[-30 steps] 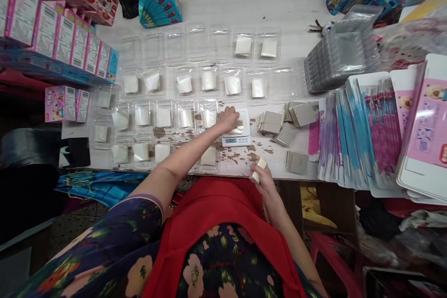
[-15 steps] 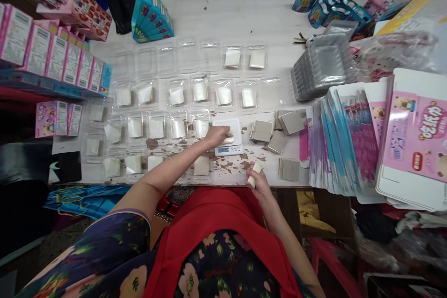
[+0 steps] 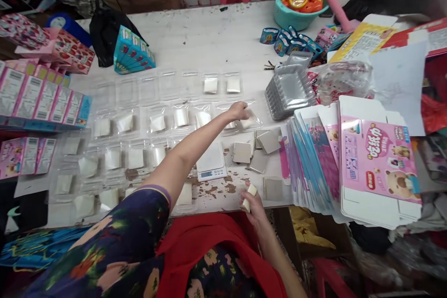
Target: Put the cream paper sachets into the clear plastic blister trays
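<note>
My left hand (image 3: pixel 239 111) reaches over the right end of the second row of clear plastic trays. Its fingers are closed on a white packet (image 3: pixel 250 119), which lies low over the last tray. Below that arm sits a white digital scale (image 3: pixel 210 157) with a bare plate. My right hand (image 3: pixel 254 206), near the table's front edge, grips a small cream-coloured block (image 3: pixel 248 197). Many of the trays hold a white packet (image 3: pixel 233 84) each, while several in the back row show nothing inside.
Grey square stacks (image 3: pixel 241 152) lie right of the scale. Stacked clear trays (image 3: pixel 288 91) and flat pink cartons (image 3: pixel 379 160) stand farther right. A teal basin (image 3: pixel 295 17) is at the back. Pink boxes (image 3: pixel 42 98) line the left side.
My left hand has moved from the scale to the last tray of the second row, taking the white packet off the plate. My right hand still holds its block. The view has tilted up.
</note>
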A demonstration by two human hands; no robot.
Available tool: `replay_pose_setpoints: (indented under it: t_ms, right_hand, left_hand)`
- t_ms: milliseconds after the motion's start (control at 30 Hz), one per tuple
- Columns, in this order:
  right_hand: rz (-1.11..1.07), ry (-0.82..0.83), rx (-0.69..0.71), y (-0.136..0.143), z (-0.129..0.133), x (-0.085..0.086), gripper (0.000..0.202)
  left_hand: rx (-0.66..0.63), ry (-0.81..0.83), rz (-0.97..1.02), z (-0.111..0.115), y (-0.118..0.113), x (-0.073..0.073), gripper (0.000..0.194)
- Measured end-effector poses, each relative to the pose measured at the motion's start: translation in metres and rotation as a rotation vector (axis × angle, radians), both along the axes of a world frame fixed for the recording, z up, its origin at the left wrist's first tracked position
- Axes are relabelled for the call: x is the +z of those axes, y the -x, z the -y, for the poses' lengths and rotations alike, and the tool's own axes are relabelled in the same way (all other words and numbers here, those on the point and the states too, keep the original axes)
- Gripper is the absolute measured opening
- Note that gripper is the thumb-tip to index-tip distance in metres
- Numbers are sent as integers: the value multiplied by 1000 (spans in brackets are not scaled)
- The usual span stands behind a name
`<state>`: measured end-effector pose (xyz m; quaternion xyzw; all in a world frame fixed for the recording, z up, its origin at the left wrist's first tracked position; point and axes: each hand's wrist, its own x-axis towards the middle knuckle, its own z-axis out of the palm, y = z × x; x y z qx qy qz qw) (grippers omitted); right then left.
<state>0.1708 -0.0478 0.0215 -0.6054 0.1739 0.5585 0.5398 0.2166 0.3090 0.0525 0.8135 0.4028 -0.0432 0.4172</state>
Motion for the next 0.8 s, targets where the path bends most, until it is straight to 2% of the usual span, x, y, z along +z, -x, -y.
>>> replay_pose_setpoints:
  t_ms: [100,233,300,400,500,567,667,733,800]
  right_hand:
    - [-10,22,-55,-9,1,3,58]
    - [-20,14,-82,-16,0,11,56]
    - [-23,-31,-74,-17,-1,15,55]
    - [-55,-114,-67,-16,-6,23,53]
    - [-77,-183,-74,-16,-13,30,52]
    - [-52,-226,-76,-17,-18,33,51]
    - [42,-278,-35,-15,-26,38,53]
    - [107,-305,7,-11,-30,42,54]
    - [159,-320,55,-3,-35,47,55]
  left_hand:
    - [-144,-100,-154,-7,-40,-23,20]
    - [-176,-163,-245,-4,-58,-44,34]
    - [-146,-224,-236,0,-59,-46,44]
    - [-92,-369,-168,9,-50,-38,54]
    - [-43,-362,-36,28,-20,-22,50]
    - [-4,-243,89,52,17,-9,39]
    - [47,127,240,108,87,12,26]
    - [52,467,297,152,128,25,30]
    - [77,694,333,191,157,35,36]
